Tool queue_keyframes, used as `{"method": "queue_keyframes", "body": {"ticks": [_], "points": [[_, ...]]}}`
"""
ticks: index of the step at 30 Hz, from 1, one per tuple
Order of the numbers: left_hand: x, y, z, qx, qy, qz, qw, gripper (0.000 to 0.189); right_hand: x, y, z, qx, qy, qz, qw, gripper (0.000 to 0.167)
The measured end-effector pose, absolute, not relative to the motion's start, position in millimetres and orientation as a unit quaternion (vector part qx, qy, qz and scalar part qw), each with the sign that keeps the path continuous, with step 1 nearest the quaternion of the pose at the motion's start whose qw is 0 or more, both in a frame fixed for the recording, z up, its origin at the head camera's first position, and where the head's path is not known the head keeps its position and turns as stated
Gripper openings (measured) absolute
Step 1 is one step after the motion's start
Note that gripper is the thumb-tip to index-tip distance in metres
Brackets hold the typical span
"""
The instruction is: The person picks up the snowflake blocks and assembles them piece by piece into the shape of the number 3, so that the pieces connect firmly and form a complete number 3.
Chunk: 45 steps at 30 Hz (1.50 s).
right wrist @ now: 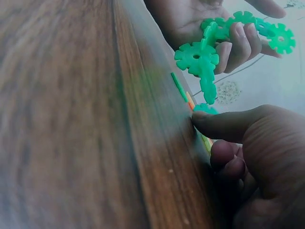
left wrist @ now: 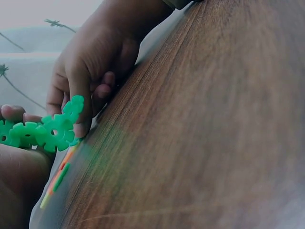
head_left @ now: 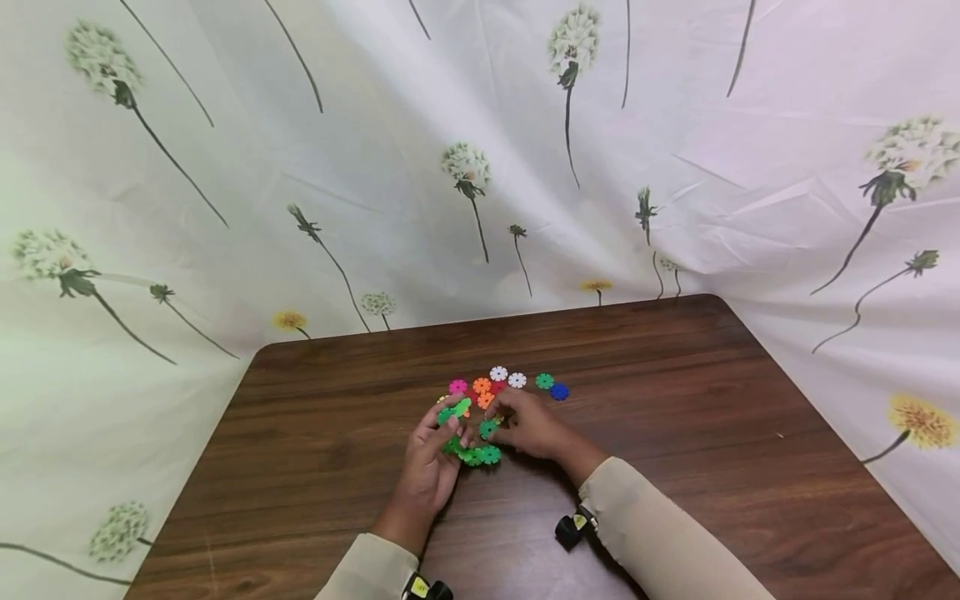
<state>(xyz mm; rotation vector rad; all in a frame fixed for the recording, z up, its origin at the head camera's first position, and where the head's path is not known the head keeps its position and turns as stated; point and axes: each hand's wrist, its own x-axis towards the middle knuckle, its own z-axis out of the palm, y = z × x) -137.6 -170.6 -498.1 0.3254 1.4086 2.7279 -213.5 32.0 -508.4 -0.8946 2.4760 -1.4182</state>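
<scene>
My left hand (head_left: 432,467) holds a curved chain of green notched discs (right wrist: 196,58), slotted edge to edge, with the fingers curled round part of it. In the right wrist view, one end of the chain hangs below the fingers and the other sticks out beyond them. My right hand (head_left: 536,427) pinches a single loose green notched disc (head_left: 488,429) between thumb and fingers, close beside the chain and low over the table. The right thumb hides most of this disc in the right wrist view.
Just beyond the hands on the brown wooden table (head_left: 315,442) lie loose notched discs: a pink one (head_left: 457,387), an orange one (head_left: 482,385), white ones (head_left: 517,380), a green one (head_left: 544,381) and a blue one (head_left: 559,392). A flower-printed cloth (head_left: 390,208) hangs behind the table.
</scene>
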Motion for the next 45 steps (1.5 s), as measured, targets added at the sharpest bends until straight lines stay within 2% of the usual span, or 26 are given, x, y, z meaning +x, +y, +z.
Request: {"method": "queue_keyframes", "body": {"ticks": [6,11,18,25,28,37,45], "points": [[-137.3,-171.0,-499.6,0.109,0.454,0.884,0.025,0.026,-212.8,31.7,-510.1,-0.276,0.803,-0.516,0.115,0.020],[-137.7,-170.1,-500.5,0.109,0.468,0.877,0.016,0.028,-211.5,34.5,-508.1,-0.264,0.776,-0.561,0.115,0.037],[-137.4,-166.3,-501.3,0.098,0.495,0.863,0.011,0.029,-198.2,41.0,-505.8,-0.223,0.706,-0.662,0.119,0.037],[-137.6,-166.0,-502.0,0.085,0.506,0.858,0.002,0.030,-187.5,39.4,-504.9,-0.206,0.623,-0.745,0.121,0.047],[-138.7,-166.4,-502.3,0.086,0.511,0.855,-0.001,0.029,-183.3,39.7,-497.5,-0.218,0.625,-0.742,0.103,0.046],[-138.5,-165.4,-501.8,0.081,0.508,0.857,0.002,0.030,-175.0,41.0,-477.3,-0.292,0.669,-0.684,-0.003,0.038],[-139.7,-164.7,-501.4,0.075,0.526,0.847,0.001,0.028,-170.4,40.3,-472.3,-0.344,0.676,-0.650,-0.057,0.035]]}}
